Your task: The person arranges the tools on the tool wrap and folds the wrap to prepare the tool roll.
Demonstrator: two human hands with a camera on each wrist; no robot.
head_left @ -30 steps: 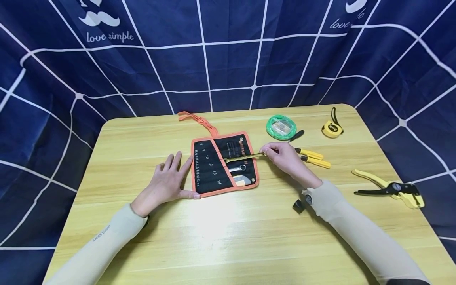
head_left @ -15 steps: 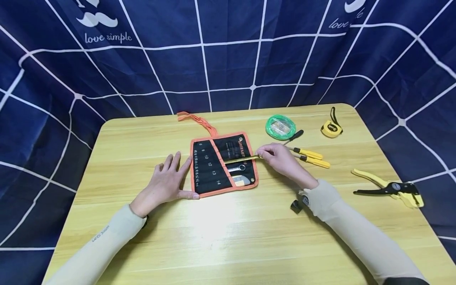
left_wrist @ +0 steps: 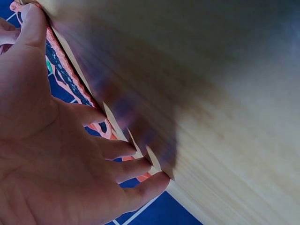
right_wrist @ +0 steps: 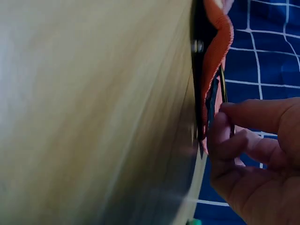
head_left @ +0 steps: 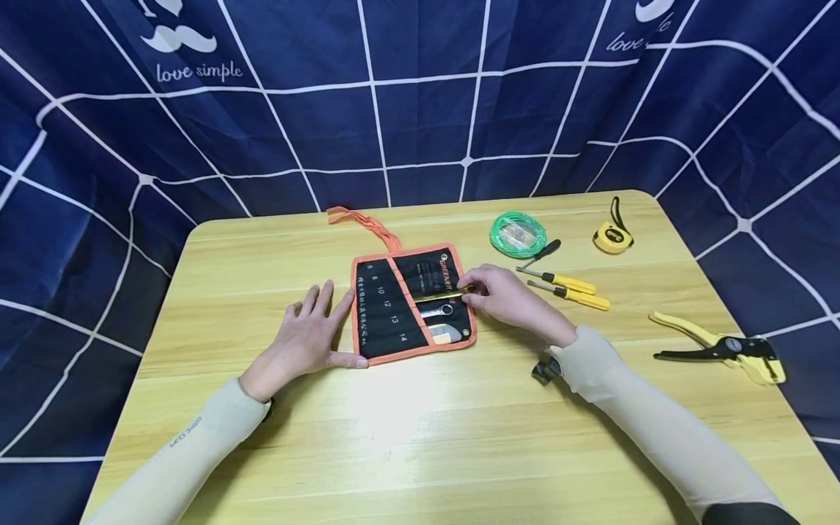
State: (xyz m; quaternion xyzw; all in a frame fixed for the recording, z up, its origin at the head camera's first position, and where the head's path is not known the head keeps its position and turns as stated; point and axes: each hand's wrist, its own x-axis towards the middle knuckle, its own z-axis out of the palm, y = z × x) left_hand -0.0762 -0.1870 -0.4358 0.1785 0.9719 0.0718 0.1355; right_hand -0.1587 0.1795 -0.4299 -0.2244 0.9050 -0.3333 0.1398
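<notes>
A black tool pouch with orange edging lies unfolded on the table, numbers printed beside its pockets. My left hand rests with spread fingers at the pouch's left edge, the thumb on its lower corner. Between the thumb and fingers of my right hand is the outer end of a brass-coloured wrench. The wrench's other end is hidden in a pocket. In the right wrist view the fingers pinch the thin wrench beside the orange edging. Below it, a silver ring-ended wrench and a grey-and-yellow flat tool stick out of other pockets.
Right of the pouch lie a green wire coil, a black-handled screwdriver and two yellow-handled screwdrivers. Farther right are a yellow tape measure and yellow-and-black wire strippers. An orange tie strap trails behind the pouch.
My right hand has moved left toward the pouch, and the brass-coloured wrench has slid deeper into its pocket. My left hand has stayed in place.
</notes>
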